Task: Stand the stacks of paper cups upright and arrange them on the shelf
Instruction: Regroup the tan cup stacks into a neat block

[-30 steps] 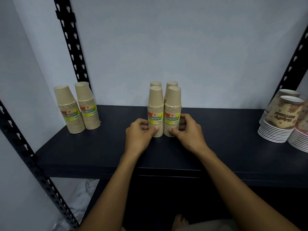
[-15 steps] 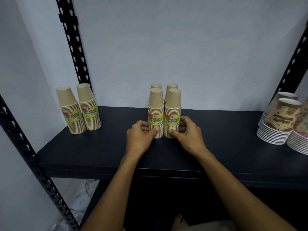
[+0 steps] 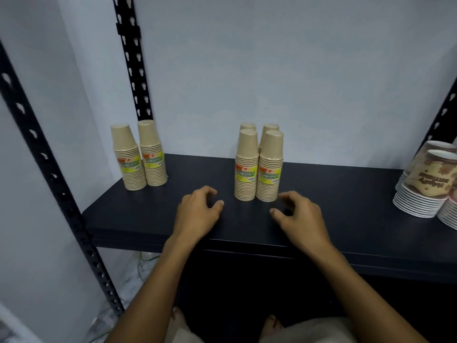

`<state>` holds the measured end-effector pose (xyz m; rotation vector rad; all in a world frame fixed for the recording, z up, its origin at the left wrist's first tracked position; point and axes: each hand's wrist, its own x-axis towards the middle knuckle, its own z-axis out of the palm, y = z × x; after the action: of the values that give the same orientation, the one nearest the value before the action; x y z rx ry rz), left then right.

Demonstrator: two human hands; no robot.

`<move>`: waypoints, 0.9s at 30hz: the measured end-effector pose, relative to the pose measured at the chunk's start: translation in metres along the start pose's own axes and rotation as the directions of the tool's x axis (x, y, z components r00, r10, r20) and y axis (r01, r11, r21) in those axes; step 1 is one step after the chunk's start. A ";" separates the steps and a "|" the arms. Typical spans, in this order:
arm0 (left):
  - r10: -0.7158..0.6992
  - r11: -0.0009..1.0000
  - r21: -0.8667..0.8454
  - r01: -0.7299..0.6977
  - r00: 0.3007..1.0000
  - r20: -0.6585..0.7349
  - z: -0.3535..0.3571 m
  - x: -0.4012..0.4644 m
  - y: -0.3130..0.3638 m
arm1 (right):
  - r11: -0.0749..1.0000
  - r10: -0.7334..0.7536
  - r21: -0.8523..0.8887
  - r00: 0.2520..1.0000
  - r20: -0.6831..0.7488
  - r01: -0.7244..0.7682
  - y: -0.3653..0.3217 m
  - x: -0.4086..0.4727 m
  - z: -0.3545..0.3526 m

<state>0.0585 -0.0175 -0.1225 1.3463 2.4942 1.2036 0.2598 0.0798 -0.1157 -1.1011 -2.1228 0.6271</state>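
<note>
Several tan paper cup stacks stand upright, mouths down, on the dark shelf (image 3: 346,209). At the middle a front left stack (image 3: 246,167) and a front right stack (image 3: 270,169) touch side by side, with two more stacks (image 3: 271,128) right behind them. Two further stacks (image 3: 139,157) stand at the shelf's left end. My left hand (image 3: 197,214) rests on the shelf just left of the middle group, fingers curled and apart, holding nothing. My right hand (image 3: 298,215) sits just right of the group, also empty, with a small gap to the cups.
Patterned cups on stacks of white plates (image 3: 422,189) occupy the shelf's right end. Black perforated uprights (image 3: 131,58) frame the shelf at the left and right. A pale wall closes the back. My feet show below the shelf edge.
Both hands have let go of the two front middle stacks and drawn back toward me and slightly outward. The stacks stay standing where they were.
</note>
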 end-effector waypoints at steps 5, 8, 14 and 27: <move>0.017 0.965 0.261 -0.019 1.000 0.008 -0.034 -0.012 -0.037 | 0.956 -0.169 -0.206 0.965 0.202 0.210 -0.027 -0.016 0.023; -0.023 0.947 0.319 0.032 0.999 -0.031 -0.055 -0.016 -0.060 | 0.929 -0.245 -0.202 0.925 0.290 0.309 -0.051 -0.012 0.047; -0.099 0.936 0.328 0.126 0.990 -0.096 -0.089 -0.011 -0.100 | 0.887 -0.319 -0.185 0.852 0.416 0.423 -0.089 0.023 0.108; -0.308 0.946 -0.147 0.288 0.941 -0.138 -0.108 0.050 -0.114 | 0.955 -0.272 0.212 0.902 0.335 0.209 -0.150 0.093 0.192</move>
<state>-0.0930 -0.0822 -0.1084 0.8326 2.5550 1.4142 -0.0003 0.0568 -0.1135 -0.6484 -2.4122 0.9287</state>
